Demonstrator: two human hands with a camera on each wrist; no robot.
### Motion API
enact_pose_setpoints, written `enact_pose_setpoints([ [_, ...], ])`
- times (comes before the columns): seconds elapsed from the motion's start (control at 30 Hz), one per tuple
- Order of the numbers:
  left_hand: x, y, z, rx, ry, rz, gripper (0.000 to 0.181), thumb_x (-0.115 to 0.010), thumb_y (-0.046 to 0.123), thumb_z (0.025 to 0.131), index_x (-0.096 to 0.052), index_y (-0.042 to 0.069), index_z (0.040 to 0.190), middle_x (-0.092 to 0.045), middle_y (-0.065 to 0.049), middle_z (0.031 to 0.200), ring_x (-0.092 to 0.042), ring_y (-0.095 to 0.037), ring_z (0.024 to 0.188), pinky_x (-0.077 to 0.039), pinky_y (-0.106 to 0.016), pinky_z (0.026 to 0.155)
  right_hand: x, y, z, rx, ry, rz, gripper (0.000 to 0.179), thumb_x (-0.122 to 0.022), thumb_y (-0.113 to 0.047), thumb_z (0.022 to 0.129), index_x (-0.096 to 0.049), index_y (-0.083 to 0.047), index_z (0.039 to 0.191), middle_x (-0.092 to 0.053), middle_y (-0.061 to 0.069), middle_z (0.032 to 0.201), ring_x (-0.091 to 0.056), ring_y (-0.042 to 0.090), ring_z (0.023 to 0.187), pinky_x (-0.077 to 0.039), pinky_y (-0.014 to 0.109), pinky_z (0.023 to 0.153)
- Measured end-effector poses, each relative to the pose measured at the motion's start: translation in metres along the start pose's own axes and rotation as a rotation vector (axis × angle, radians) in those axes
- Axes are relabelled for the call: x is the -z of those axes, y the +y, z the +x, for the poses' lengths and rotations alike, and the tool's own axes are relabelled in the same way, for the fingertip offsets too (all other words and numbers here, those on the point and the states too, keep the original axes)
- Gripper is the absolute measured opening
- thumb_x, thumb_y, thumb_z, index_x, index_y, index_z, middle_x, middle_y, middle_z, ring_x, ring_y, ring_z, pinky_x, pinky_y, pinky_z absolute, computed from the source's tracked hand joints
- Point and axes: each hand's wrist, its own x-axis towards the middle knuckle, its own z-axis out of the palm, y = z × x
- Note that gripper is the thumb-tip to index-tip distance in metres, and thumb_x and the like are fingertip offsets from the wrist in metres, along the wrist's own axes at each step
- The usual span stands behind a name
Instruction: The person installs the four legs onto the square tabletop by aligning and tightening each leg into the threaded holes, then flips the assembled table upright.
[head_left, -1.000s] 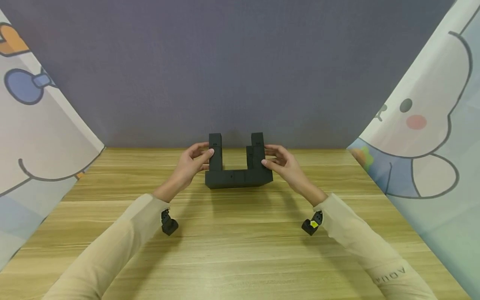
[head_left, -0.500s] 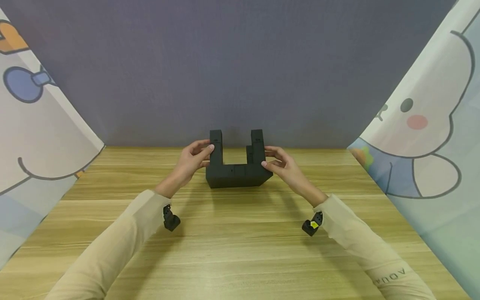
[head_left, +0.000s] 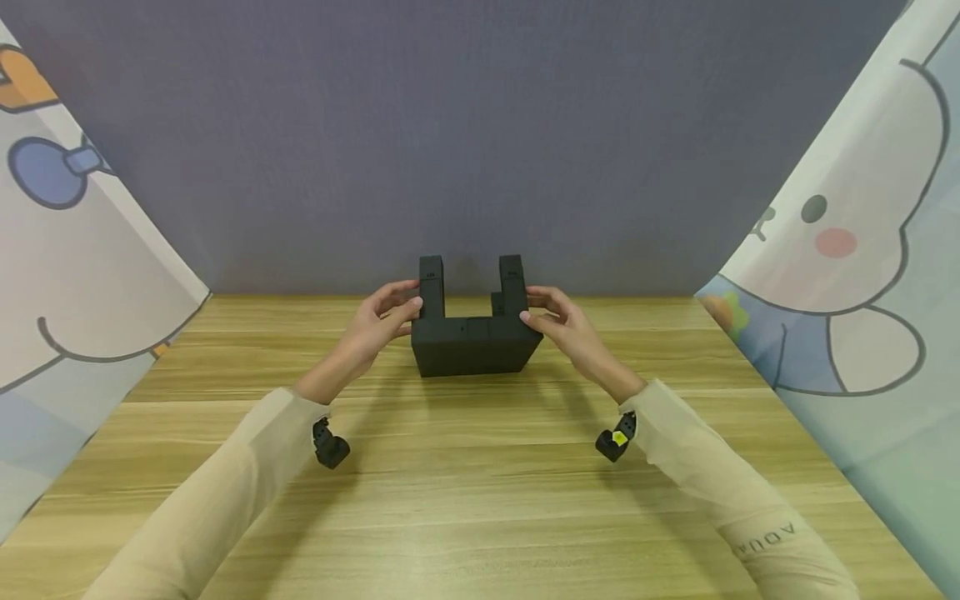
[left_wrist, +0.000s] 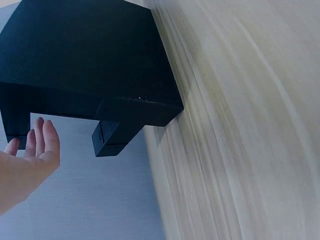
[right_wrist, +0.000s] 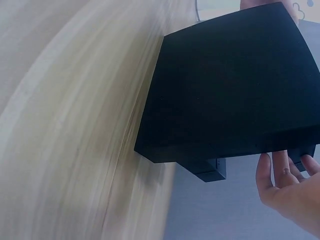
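A small black table (head_left: 476,350) with a flat square top and blocky legs stands on one edge, its top facing me and its legs pointing away. On its left side my left hand (head_left: 385,317) grips a leg, the thumb at the leg's near side and the fingers behind. My right hand (head_left: 562,323) holds the opposite leg, thumb near the corner of the top. The left wrist view shows the left fingers (left_wrist: 41,140) beside a leg. From the right wrist, the broad top (right_wrist: 230,85) hides part of the hands and legs.
The wooden tabletop (head_left: 480,483) stretches in front of and beside the black table. A grey panel (head_left: 480,150) rises close behind it. Cartoon-printed cloths (head_left: 840,250) flank both sides. A small black device (head_left: 330,446) sits at each wrist.
The black table has tipped, with its lower edge staying in place and its upper edge and legs rising. More of its flat top shows now. Both hands have kept to its sides.
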Motion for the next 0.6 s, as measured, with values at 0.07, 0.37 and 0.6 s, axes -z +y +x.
enact_pose_setpoints([
  [0.07,0.001,0.0,-0.003,-0.016,-0.01,0.018,0.054,-0.056,0.037,0.09,-0.038,0.019,0.137,-0.042,-0.01,0.134,-0.046,-0.028,0.121,-0.042,-0.045,0.098,0.0,0.0,0.002,-0.008,0.002,0.0,0.048,-0.057,-0.021,0.091,-0.04,-0.011,0.135,-0.044,0.013,0.133,-0.043,0.029,0.122,-0.035,0.048,0.102],
  [0.37,0.003,-0.003,-0.015,-0.087,-0.053,0.127,0.055,-0.058,0.037,0.088,-0.038,0.024,0.137,-0.04,-0.005,0.139,-0.048,-0.029,0.119,-0.042,-0.045,0.097,0.0,-0.001,0.007,-0.021,0.011,0.026,0.047,-0.057,-0.022,0.091,-0.041,-0.012,0.134,-0.044,0.012,0.132,-0.043,0.027,0.122,-0.034,0.047,0.103],
  [0.6,0.001,-0.009,-0.021,-0.139,-0.073,0.128,0.055,-0.065,0.026,0.085,-0.041,0.023,0.135,-0.037,-0.001,0.141,-0.044,-0.028,0.125,-0.044,-0.044,0.095,0.001,0.0,0.008,-0.028,0.009,0.05,0.047,-0.057,-0.022,0.091,-0.041,-0.012,0.134,-0.044,0.013,0.132,-0.042,0.026,0.123,-0.032,0.047,0.105],
])
